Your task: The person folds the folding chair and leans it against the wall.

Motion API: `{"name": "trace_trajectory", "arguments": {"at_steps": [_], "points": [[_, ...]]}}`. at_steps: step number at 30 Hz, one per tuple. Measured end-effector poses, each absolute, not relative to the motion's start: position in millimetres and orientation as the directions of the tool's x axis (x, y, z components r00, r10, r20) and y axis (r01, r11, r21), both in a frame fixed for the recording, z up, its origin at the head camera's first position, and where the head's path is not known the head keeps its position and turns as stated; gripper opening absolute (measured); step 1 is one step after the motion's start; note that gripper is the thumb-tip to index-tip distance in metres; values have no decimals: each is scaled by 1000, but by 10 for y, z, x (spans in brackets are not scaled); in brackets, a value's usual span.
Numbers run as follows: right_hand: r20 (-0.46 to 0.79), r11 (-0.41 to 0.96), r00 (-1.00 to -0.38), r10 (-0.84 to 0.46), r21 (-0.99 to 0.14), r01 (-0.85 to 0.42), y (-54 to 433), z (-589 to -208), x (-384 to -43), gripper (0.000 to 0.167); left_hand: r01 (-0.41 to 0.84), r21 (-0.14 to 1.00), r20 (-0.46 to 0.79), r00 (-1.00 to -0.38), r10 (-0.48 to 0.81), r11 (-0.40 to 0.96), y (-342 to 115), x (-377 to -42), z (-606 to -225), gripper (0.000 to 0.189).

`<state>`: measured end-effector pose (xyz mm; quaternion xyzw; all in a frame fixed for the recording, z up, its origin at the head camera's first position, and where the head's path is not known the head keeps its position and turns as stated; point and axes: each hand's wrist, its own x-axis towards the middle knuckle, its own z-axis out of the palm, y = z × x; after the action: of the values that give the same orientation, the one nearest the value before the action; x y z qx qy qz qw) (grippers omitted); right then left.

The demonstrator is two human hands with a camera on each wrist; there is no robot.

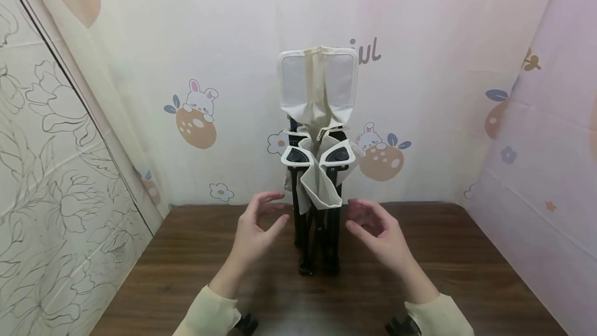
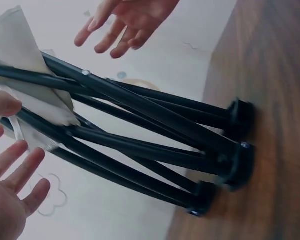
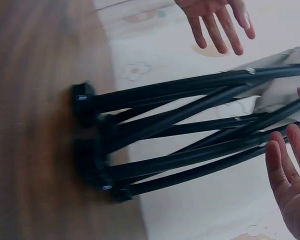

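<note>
A folded camp chair stands upright on the table, its cream fabric bunched between black tube legs. Its backrest rises at the top, creased down the middle. To the left of the frame my left hand is held with fingers spread and slightly bent, apart from the chair. On the other side my right hand mirrors it, palm toward the legs, fingers loosely bent. In the left wrist view the crossed legs end in black feet on the tabletop. Neither hand holds anything.
The dark wooden table extends to both sides of the chair. Behind it hangs a pale curtain printed with rabbits and fruit. A flower-patterned panel borders the left, and another printed sheet the right.
</note>
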<state>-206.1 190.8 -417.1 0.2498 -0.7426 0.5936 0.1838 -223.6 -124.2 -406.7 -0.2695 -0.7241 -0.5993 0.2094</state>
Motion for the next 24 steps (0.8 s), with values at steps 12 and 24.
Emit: {"name": "trace_trajectory", "arguments": {"at_steps": [12, 24], "points": [[506, 252, -821, -265, -785, -566, 1872, -4621, -1947, 33, 621, 745, 590, -784, 194, 244, -1250, -2200, -4671, 35], [265, 398, -912, -314, -835, -380, 1870, -4944, -1989, 25, 500, 814, 388, -847, 362, 297, -1153, -2252, -5150, 27]]}}
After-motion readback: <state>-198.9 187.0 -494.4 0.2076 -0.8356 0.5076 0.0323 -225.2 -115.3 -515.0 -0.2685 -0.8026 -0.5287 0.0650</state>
